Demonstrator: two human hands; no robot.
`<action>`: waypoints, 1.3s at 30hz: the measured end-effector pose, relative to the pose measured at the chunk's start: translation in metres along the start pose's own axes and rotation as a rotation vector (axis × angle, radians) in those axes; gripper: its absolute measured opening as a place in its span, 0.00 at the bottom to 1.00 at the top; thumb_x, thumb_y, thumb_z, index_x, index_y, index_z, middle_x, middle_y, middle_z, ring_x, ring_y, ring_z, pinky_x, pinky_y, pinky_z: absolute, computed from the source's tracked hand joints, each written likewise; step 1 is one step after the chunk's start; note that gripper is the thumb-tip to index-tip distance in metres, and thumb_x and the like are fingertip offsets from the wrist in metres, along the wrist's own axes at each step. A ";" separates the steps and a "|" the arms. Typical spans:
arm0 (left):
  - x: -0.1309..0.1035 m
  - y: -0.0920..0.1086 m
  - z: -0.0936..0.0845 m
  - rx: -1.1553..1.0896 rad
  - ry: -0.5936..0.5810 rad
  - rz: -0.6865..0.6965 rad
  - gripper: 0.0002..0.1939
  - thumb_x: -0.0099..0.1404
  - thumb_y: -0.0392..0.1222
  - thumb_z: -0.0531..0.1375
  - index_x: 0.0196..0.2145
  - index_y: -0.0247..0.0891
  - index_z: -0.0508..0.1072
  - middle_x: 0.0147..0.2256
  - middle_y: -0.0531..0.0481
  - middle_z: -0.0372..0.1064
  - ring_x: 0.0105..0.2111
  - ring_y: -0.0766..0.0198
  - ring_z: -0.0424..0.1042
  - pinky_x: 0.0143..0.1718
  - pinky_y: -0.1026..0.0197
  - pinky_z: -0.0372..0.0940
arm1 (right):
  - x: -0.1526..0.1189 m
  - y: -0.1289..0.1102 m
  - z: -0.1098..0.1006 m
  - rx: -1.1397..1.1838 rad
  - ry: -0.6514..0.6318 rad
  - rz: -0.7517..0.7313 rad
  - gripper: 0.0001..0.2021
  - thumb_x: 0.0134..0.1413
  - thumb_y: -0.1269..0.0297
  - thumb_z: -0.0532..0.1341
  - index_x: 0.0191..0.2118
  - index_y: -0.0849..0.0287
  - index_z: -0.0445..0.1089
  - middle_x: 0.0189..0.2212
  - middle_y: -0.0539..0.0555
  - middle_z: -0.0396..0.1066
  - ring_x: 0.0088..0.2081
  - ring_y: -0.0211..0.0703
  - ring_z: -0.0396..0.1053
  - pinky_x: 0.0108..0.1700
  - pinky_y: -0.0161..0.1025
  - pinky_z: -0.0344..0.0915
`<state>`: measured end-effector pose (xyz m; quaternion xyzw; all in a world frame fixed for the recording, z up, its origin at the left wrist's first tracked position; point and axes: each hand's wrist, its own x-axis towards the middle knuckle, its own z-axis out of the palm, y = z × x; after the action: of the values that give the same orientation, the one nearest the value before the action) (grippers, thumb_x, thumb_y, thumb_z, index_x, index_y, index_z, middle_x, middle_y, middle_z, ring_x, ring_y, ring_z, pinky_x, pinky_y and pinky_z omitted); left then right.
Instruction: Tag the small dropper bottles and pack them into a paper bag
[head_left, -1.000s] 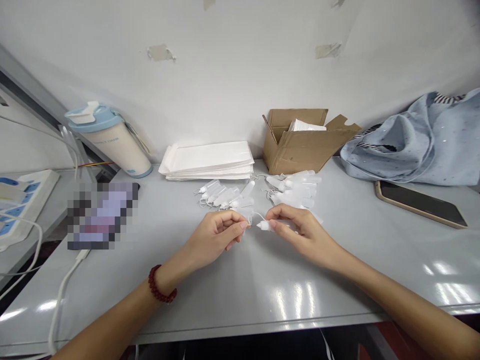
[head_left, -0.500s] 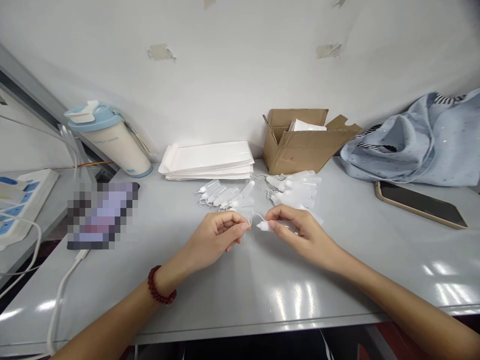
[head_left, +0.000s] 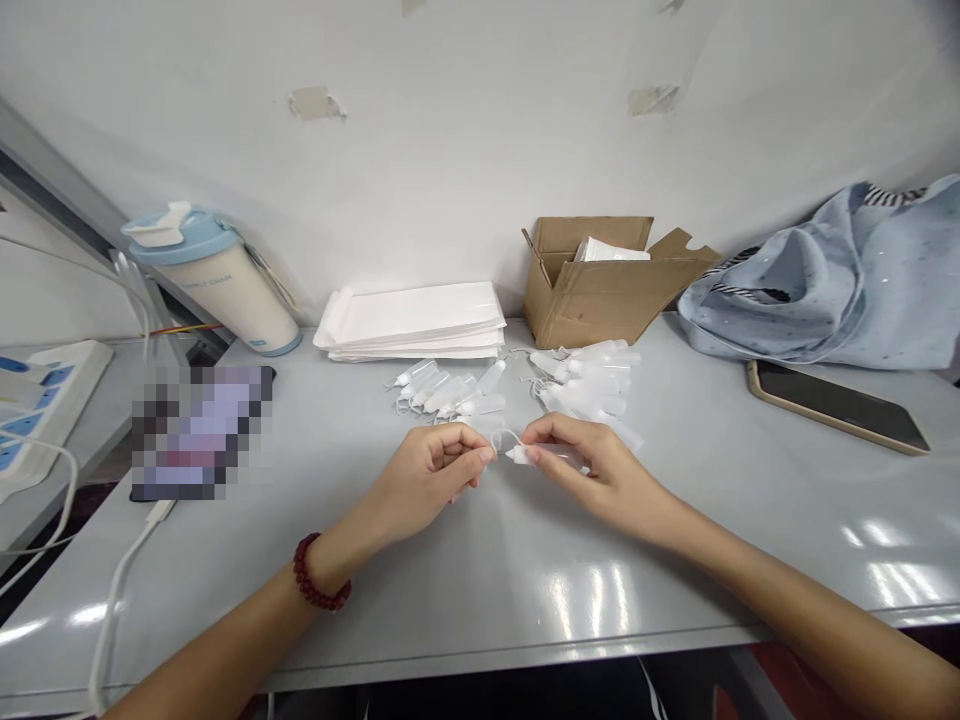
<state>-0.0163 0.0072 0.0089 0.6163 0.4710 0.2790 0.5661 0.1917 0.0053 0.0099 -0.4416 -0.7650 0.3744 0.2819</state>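
Observation:
Between the thumb and fingers of my right hand (head_left: pixel 581 460) is a small translucent squeeze bottle (head_left: pixel 555 456) with a white pointed tip facing left. My left hand (head_left: pixel 442 470) pinches the white cord (head_left: pixel 496 440) just beside that tip. The cord arches from my left fingertips over to my right fingers. Its end inside the left pinch is hidden. Behind my hands lie two groups of similar bottles with cords, a left group (head_left: pixel 450 388) and a right group (head_left: pixel 592 378). My right hand is close to the nearest bottles of the right group.
A stack of white envelopes (head_left: pixel 416 315) and an open cardboard box (head_left: pixel 596 300) stand at the wall. To the left are a cream tumbler (head_left: pixel 232 290), a phone (head_left: pixel 206 430) with a cable, and a power strip (head_left: pixel 56 400). A blue cloth bag (head_left: pixel 825 290) and another phone (head_left: pixel 840 405) lie right.
My right fingers have shifted slightly left, nearer the bottle's tip, and the tip is a little closer to my left fingertips. The left hand keeps its pinch. The whole view has drifted slightly.

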 end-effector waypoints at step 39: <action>-0.002 -0.001 -0.003 0.103 0.095 0.135 0.10 0.62 0.43 0.57 0.28 0.34 0.72 0.22 0.55 0.62 0.20 0.72 0.58 0.22 0.68 0.58 | 0.003 0.008 0.000 -0.021 0.040 -0.016 0.13 0.63 0.61 0.50 0.41 0.61 0.68 0.29 0.52 0.70 0.29 0.38 0.65 0.33 0.36 0.59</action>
<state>-0.0198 0.0063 0.0090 0.6611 0.4685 0.3209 0.4904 0.1943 0.0104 0.0040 -0.4458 -0.7667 0.3550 0.2957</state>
